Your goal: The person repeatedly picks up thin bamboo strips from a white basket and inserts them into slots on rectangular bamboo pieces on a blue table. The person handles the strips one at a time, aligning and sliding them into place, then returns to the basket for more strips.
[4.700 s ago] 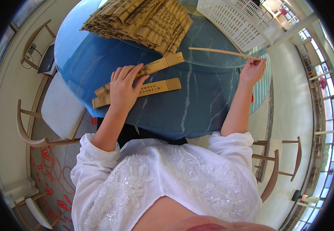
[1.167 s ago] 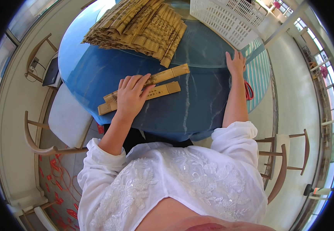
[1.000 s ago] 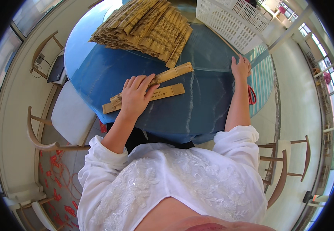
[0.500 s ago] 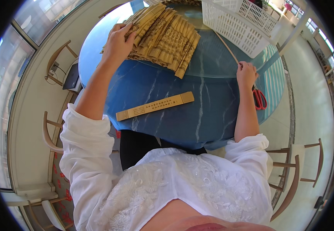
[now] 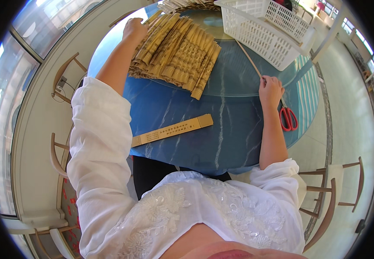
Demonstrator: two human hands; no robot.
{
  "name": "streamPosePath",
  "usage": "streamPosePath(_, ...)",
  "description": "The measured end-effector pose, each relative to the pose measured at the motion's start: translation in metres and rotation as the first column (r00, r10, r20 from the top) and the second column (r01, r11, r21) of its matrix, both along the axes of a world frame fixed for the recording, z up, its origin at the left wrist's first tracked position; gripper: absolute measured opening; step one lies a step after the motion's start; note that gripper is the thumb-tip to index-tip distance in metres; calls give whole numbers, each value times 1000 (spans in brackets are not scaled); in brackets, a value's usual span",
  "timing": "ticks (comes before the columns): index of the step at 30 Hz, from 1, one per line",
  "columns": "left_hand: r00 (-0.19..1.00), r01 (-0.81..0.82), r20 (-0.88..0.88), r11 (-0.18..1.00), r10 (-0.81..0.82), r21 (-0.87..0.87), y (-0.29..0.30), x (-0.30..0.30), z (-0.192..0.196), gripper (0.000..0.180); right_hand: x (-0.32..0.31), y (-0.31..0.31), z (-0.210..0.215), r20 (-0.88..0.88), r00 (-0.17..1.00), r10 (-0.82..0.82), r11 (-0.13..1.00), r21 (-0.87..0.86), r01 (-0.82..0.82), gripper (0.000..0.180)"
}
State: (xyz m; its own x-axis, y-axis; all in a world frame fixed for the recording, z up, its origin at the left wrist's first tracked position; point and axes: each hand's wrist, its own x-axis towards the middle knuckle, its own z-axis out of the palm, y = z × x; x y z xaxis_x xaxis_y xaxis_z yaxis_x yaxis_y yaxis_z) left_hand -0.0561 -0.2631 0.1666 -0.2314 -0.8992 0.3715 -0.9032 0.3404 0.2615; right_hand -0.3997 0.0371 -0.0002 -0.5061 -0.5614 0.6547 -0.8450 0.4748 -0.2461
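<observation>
Toward the bench's [image 5: 189, 151] far-left edge, the left hand [image 5: 135, 30] bends at stacked gold paper sleeves [image 5: 176, 54], its hold indiscernible; near the right edge, the right hand's [image 5: 271, 90] fingers pinch a thin stick [image 5: 249, 59]. Parting sleeves singly should spare overlapping neighbours.

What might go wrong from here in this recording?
The left grip is at the fanned pile of long gold paper sleeves; a pull there might shift it.
The red-handled metal scissors lie beside the right forearm, which could knock them.
The thin pale wooden stick in the right grip ends near the white plastic basket and may snag.
</observation>
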Motion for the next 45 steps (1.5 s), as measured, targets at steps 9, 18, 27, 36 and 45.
streamPosePath(9, 999, 0, 40, 998, -2, 56, -11, -8, -12, 42, 0, 1, 1, 6, 1000, 14, 999, -36, -14, 12)
streamPosePath(18, 931, 360, 71, 862, -359, -356, 47, 16, -7, 33, 1, -1, -2, 10, 999, 32, 999, -45, -31, 14)
streamPosePath(27, 676, 727, 220, 685, -704, -42, 277, 61, -86, 50, 6, 1, 0, -19, 998, 53, 994, -92, -55, 17)
streamPosePath(36, 783, 610, 27, 775, -622, 163, 283, 76, -129, 51, 9, 0, -3, 12, 996, 89, 985, -147, -86, 15)
streamPosePath(45, 787, 605, 0, 772, -617, 196, 290, 72, -121, 42, 12, 1, -1, 10, 994, 105, 981, -163, -102, 16)
